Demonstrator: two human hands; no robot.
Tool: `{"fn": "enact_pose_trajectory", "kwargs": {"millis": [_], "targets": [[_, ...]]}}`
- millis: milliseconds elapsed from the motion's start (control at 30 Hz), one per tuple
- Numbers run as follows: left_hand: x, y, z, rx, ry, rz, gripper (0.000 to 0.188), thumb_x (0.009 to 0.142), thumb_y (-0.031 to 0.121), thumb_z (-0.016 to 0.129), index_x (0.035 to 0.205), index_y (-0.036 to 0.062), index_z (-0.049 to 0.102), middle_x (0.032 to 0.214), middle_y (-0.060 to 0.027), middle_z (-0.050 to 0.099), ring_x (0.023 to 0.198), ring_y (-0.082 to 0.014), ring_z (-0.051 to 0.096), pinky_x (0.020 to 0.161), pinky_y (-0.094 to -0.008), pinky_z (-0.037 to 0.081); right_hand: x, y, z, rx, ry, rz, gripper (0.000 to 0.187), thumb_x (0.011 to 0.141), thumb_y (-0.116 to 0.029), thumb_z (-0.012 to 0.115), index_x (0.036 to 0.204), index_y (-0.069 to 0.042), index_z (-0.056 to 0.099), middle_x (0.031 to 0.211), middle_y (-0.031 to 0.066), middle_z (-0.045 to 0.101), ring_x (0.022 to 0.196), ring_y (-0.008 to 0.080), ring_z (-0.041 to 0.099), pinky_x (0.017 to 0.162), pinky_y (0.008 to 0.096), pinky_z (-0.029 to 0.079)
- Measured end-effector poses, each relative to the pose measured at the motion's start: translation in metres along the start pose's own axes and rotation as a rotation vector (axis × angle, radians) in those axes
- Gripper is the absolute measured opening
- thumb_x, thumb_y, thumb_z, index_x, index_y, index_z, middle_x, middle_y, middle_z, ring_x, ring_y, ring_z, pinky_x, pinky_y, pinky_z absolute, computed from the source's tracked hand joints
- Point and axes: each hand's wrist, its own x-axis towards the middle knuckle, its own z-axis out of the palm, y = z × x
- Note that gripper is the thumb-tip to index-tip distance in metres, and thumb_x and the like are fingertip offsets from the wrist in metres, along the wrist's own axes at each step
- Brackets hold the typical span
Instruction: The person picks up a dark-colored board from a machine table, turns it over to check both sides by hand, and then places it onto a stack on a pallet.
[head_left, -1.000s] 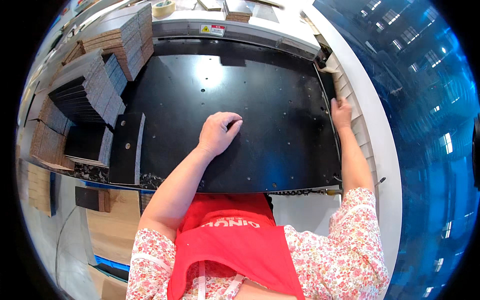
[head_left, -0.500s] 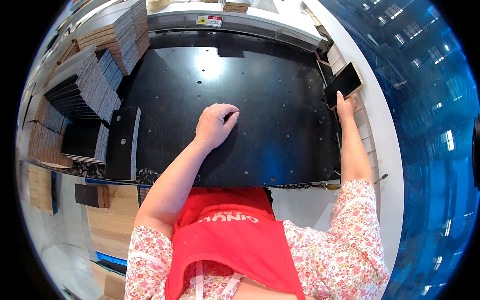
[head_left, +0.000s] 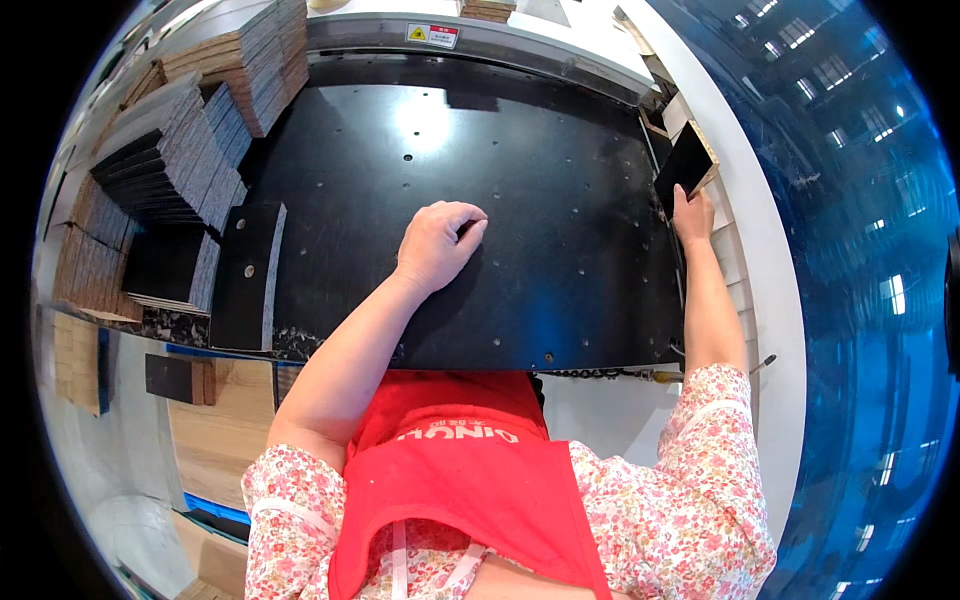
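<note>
At the right edge of the black worktable (head_left: pixel 540 250), my right hand (head_left: pixel 694 213) grips a small black-faced chipboard panel (head_left: pixel 687 165). My thumb lies on its dark face; the fingers behind it are mostly hidden. The panel stands tilted, its pale raw edge facing right. Above the middle of the table my left hand (head_left: pixel 440 243) is loosely curled, thumb close to the forefinger, with nothing visible in it. A black panel with two round holes (head_left: pixel 249 285) lies at the table's left side, apart from both hands.
Stacks of cut chipboard panels (head_left: pixel 165 165) line the left side, with a taller stack (head_left: pixel 250 65) behind. A metal crossbeam (head_left: pixel 520 55) with a warning label spans the far edge. Along the right runs a white ledge (head_left: pixel 775 300). Wood-coloured boards (head_left: pixel 225 425) sit lower left.
The panel in my right hand has tipped, so its dark face appears narrower and more upright. My left hand stays curled, almost in place. The view has shifted slightly.
</note>
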Motion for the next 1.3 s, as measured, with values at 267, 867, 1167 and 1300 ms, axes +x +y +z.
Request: {"fn": "enact_pose_trajectory", "kwargs": {"millis": [267,867,1167,1300], "targets": [[-0.002,0.002,-0.005,0.011,0.006,-0.019,0.015,0.092,0.018,0.065,0.097,0.0056,0.071,0.097,-0.0088,0.072,0.095,-0.0261,0.067,0.089,-0.0385,0.052,0.024,-0.062,-0.029,-0.567,-0.125,-0.181,0.047,0.093,-0.031,0.065,0.134,-0.011,0.054,0.099,0.0172,0.072,0.096,0.0379,0.069,0.08,0.0511,0.055],[-0.002,-0.003,-0.003,0.026,0.014,0.008,0.014,0.091,0.017,0.066,0.096,0.0057,0.071,0.093,-0.0086,0.072,0.093,-0.0257,0.066,0.089,-0.0383,0.051,0.013,-0.039,-0.014,-0.551,-0.219,-0.031,0.038,0.097,-0.036,0.06,0.127,-0.014,0.062,0.108,0.0176,0.072,0.102,0.0376,0.068,0.083,0.0506,0.055],[-0.003,-0.004,-0.001,0.039,0.037,0.029,0.014,0.092,0.018,0.065,0.096,0.006,0.071,0.093,-0.0081,0.072,0.093,-0.0261,0.066,0.089,-0.0389,0.051,0.016,-0.035,-0.016,-0.54,-0.305,-0.112,0.035,0.096,-0.035,0.061,0.125,-0.015,0.064,0.108,0.0159,0.072,0.102,0.036,0.068,0.085,0.0509,0.055],[-0.002,-0.002,-0.002,0.024,0.019,0.001,0.013,0.092,0.018,0.065,0.096,0.0064,0.071,0.093,-0.008,0.072,0.092,-0.0259,0.066,0.089,-0.0391,0.051,0.015,-0.041,-0.019,-0.539,-0.225,-0.059,0.039,0.096,-0.035,0.062,0.128,-0.014,0.061,0.104,0.0187,0.072,0.1,0.0378,0.068,0.082,0.0515,0.055]]}}
